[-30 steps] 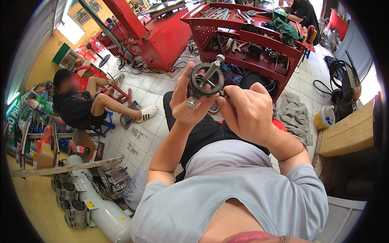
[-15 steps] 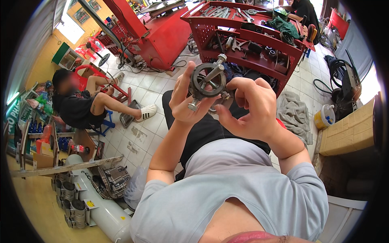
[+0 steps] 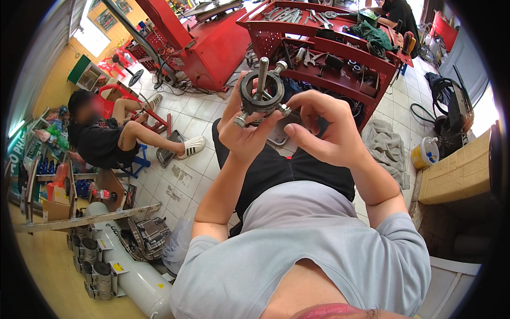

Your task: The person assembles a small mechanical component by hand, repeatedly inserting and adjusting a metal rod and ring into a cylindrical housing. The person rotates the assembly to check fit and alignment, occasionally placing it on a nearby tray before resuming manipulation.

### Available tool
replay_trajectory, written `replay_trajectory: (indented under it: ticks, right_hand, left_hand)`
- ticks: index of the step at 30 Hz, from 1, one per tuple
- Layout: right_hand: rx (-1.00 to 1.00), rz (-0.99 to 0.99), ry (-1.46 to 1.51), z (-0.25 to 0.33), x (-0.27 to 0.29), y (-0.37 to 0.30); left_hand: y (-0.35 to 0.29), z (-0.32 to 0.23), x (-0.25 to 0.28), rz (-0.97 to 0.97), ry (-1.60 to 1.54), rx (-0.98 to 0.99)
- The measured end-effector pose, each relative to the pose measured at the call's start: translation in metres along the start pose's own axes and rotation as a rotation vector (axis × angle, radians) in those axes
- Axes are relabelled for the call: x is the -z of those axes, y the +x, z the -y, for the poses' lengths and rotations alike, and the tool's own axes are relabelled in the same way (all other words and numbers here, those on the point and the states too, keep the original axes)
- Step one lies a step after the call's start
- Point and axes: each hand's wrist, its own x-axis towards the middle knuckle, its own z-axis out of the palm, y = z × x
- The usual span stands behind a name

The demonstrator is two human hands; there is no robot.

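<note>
Your left hand (image 3: 241, 135) grips a dark metal ring tool (image 3: 261, 93) with a bolt through its middle and studs around its rim, fingers wrapped round its lower edge, holding it in the air above your lap. Your right hand (image 3: 324, 133) pinches a stud at the ring's right side with thumb and curled fingers. Behind it stands a red tool cart (image 3: 340, 45); another person (image 3: 109, 135) sits on the tiled floor (image 3: 183, 178).

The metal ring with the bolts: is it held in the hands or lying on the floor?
Held. The metal ring is raised above the lap, gripped by the left hand, with right hand fingers at one bolt.
</note>
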Motion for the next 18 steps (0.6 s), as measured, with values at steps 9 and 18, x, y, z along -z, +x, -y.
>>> replay_trajectory:
  ticks: [9,18]
  right_hand:
    - [-0.043,0.039,0.162,0.003,0.004,0.003]
    - [-0.053,0.033,0.16,0.001,0.005,0.003]
  left_hand:
    - [0.003,0.0,0.001,0.024,0.02,0.019]
    - [0.002,-0.001,-0.001,0.007,-0.015,0.049]
